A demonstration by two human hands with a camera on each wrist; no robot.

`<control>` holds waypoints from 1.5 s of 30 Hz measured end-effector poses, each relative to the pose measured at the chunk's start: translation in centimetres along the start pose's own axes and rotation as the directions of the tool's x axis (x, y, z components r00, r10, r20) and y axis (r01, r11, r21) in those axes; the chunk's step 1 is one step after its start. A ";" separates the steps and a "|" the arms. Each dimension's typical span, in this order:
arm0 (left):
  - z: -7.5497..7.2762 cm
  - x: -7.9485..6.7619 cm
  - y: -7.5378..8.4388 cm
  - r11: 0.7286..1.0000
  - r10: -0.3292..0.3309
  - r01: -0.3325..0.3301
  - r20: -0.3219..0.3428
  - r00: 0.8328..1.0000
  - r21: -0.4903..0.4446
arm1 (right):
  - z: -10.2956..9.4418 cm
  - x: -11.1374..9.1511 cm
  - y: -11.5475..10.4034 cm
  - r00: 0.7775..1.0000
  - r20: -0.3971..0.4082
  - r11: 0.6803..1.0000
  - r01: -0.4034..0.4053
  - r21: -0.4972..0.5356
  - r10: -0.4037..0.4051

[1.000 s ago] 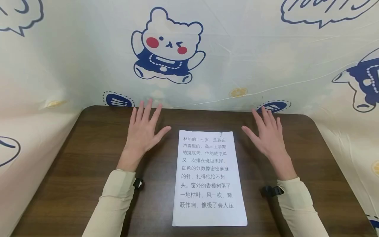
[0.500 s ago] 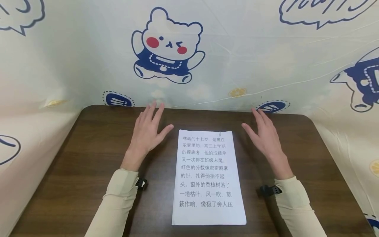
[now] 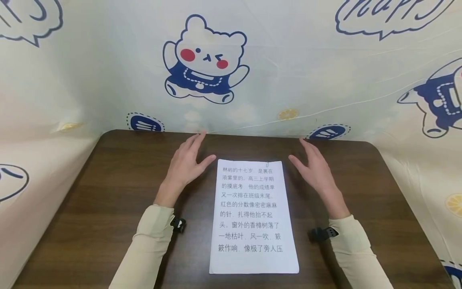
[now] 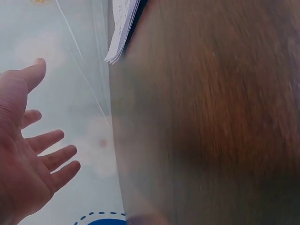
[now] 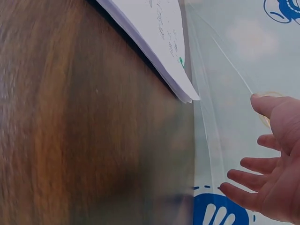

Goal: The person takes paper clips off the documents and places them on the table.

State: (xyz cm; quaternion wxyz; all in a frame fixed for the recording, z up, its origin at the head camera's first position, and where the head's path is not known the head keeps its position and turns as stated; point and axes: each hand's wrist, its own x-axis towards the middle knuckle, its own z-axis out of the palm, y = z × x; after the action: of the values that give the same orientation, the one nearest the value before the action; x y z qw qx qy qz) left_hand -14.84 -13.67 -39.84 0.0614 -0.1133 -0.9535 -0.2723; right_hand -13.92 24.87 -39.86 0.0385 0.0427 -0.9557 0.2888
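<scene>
Holding nothing, the left hand [image 3: 185,162] and right hand [image 3: 317,168] float, fingers loose, beside the paper stack [image 3: 254,217]. Its top, near the worktop's [image 3: 104,204] far edge, starts "林屿的十七岁"; a tiny clip-like thing [image 3: 267,164] there is hard to see. The worktop's near edge is cut off.

Hands [image 3: 185,163] [image 3: 317,170], two; paper stack [image 3: 252,220], one, between them; clip [image 3: 267,164], one; sleeves [image 3: 144,245] [image 3: 357,249], two; wristbands [image 3: 178,224] [image 3: 323,233], two; table [image 3: 94,192], one, below; cloth [image 3: 288,76], one, beyond.
</scene>
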 end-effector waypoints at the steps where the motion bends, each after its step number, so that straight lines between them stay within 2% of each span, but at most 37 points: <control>1: 0.1 0.0 0.0 1.000 -0.011 0.011 0.013 1.000 -0.015 | 0.1 0.0 0.0 1.000 0.004 1.000 -0.008 0.007 0.008; 5: 0.7 0.0 0.1 0.998 -0.042 0.045 0.054 0.998 -0.049 | 0.6 0.1 -0.1 0.999 0.021 0.999 -0.033 0.031 0.032; 12: 1.2 0.0 0.3 0.994 -0.047 0.054 0.074 0.996 -0.090 | 1.2 0.2 -0.3 0.999 0.029 0.997 -0.035 0.076 0.033; 23: 2.0 0.0 0.6 0.964 -0.108 0.146 0.176 0.978 -0.224 | 2.6 0.2 -1.1 0.992 0.116 0.991 -0.073 0.115 0.059; 32: 2.8 0.2 1.3 0.941 -0.106 0.167 0.213 0.971 -0.295 | 3.2 0.4 -1.4 0.983 0.175 0.990 -0.082 0.118 0.060; 39: 3.1 0.2 2.0 0.931 -0.088 0.173 0.260 0.961 -0.323 | 3.5 0.6 -1.6 0.967 0.243 0.978 -0.122 0.169 0.079; 45: 3.4 0.2 2.1 0.909 -0.092 0.187 0.260 0.961 -0.373 | 3.9 0.8 -1.4 0.963 0.254 0.975 -0.132 0.177 0.084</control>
State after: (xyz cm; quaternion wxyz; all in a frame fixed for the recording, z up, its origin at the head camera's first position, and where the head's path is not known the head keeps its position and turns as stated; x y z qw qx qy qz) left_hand -14.71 -10.12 -41.58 -0.0965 -0.0861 -0.8853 -0.4467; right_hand -14.73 21.49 -42.23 -0.1001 0.0292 -0.9216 0.3738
